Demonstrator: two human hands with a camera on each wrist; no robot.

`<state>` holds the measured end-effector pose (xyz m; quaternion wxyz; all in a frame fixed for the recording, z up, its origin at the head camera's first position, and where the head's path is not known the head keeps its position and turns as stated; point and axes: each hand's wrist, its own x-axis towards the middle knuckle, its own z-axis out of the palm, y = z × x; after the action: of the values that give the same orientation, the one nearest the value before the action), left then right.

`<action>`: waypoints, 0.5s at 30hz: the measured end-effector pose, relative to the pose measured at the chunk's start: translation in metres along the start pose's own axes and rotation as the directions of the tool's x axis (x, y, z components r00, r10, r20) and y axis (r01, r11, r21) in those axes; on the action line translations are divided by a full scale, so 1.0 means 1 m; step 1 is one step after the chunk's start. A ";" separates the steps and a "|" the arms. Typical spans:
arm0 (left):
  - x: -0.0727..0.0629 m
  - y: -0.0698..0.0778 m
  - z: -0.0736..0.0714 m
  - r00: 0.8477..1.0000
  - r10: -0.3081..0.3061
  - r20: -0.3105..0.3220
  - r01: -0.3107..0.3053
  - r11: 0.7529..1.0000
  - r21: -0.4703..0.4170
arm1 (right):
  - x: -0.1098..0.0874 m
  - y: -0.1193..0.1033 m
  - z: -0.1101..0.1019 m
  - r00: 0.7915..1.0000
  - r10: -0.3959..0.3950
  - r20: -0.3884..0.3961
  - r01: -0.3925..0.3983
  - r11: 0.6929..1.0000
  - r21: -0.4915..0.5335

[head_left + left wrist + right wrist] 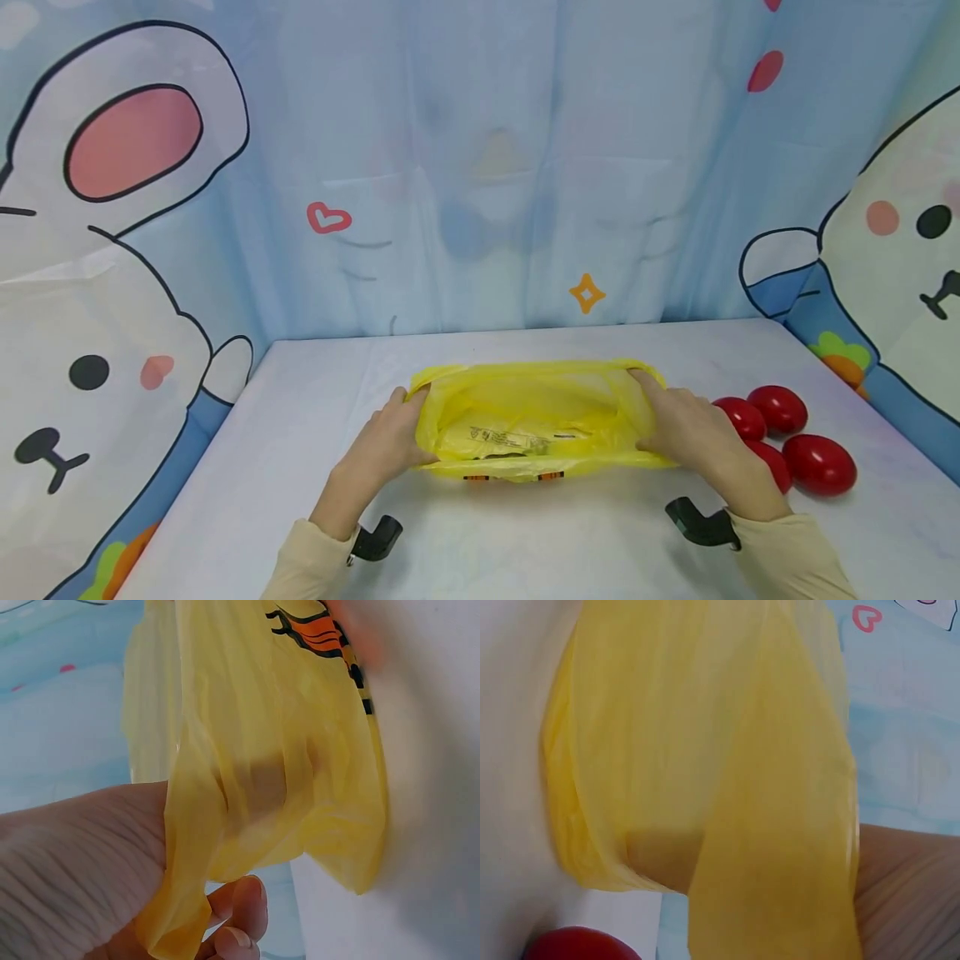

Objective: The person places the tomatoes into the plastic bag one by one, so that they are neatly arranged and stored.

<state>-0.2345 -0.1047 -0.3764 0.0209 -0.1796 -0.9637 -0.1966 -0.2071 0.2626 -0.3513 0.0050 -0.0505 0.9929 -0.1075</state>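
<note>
Left hand [386,437] and right hand [686,425] each grip bag [525,417] rim, mouth stretched open; eggs [783,437] beside right.

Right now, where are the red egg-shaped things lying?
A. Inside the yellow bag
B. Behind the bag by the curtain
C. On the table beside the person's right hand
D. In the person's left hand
C: the red eggs lie on the table just beside the right hand, outside the yellow bag.

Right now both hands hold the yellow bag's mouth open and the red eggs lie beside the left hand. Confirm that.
One detail is wrong: the red eggs lie beside the right hand, not the left hand. The head view shows it. Both hands do hold the yellow bag open at its mouth.
</note>
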 end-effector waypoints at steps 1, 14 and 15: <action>0.000 0.000 0.000 1.000 -0.001 0.000 0.001 1.000 0.002 | 0.000 0.000 0.000 1.000 0.005 -0.003 -0.005 1.000 -0.003; 0.004 0.014 0.010 0.999 0.038 -0.029 -0.038 0.999 -0.024 | -0.001 -0.003 0.004 0.996 -0.002 -0.095 0.005 1.000 0.031; 0.004 0.015 0.012 0.999 0.037 -0.035 -0.038 0.999 -0.023 | -0.001 -0.005 0.006 0.995 -0.003 -0.097 0.006 0.999 0.035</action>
<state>-0.2327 -0.0861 -0.3811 0.0391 -0.1946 -0.9572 -0.2107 -0.2058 0.2568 -0.3559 -0.0424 -0.0475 0.9898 -0.1272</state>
